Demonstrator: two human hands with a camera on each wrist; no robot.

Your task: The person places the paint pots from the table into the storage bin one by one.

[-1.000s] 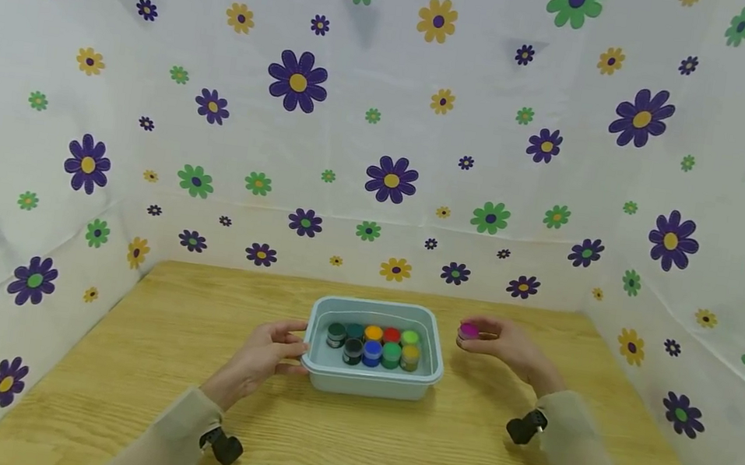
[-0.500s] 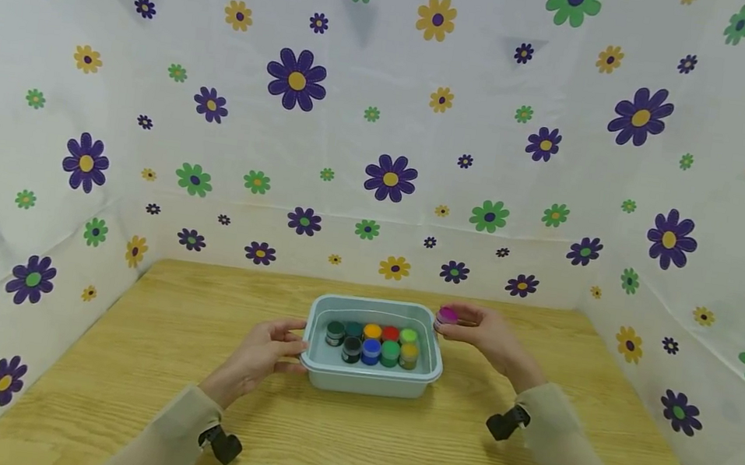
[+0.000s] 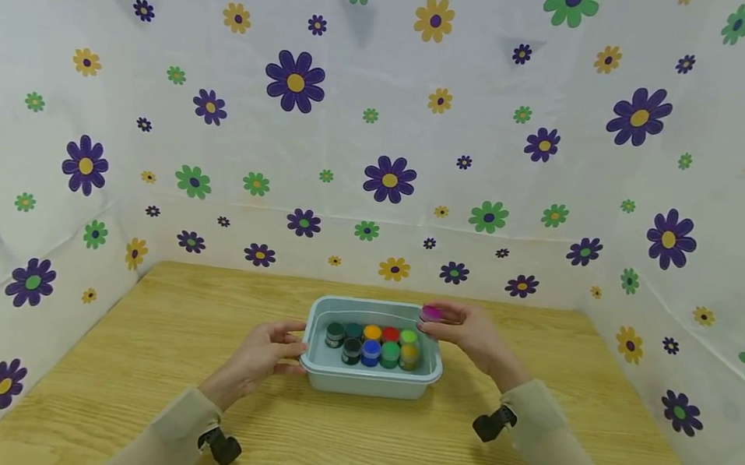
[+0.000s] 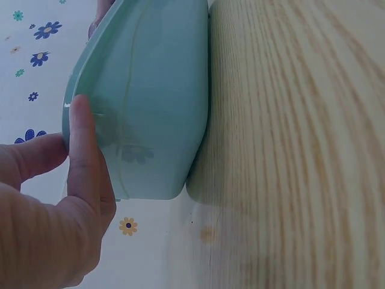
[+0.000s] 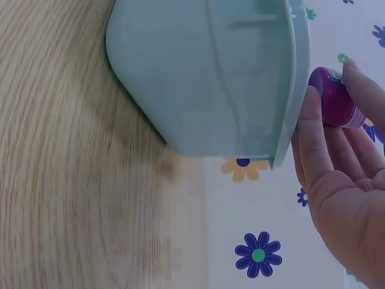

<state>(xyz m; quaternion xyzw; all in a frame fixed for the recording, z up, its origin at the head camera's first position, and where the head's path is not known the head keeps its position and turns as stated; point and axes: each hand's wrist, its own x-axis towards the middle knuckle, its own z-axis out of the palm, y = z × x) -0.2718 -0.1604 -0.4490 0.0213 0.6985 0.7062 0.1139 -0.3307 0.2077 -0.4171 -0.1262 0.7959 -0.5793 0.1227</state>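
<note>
A light blue plastic tub [image 3: 366,386] stands on the table with several small paint jars inside, their lids facing up. Among them are a black jar [image 3: 351,351], a blue jar [image 3: 371,352] and a red jar [image 3: 390,335]. My left hand [image 3: 257,359] holds the tub's left rim, thumb at the edge and fingers along the outer wall [image 4: 138,108]. Over the right rim, my right hand [image 3: 467,339] pinches a magenta paint jar [image 5: 338,105] between thumb and fingers. In the right wrist view, the fingers lie close to the rim.
The wooden table [image 3: 344,449] extends around the tub on all sides. White cloth with printed flowers [image 3: 387,124] encloses the back and both sides. Each wrist carries a small black camera [image 3: 220,446].
My right hand has carried the magenta paint jar leftward, from beside the tub to over its right rim. The left hand has stayed on the left rim, and the tub has not moved.
</note>
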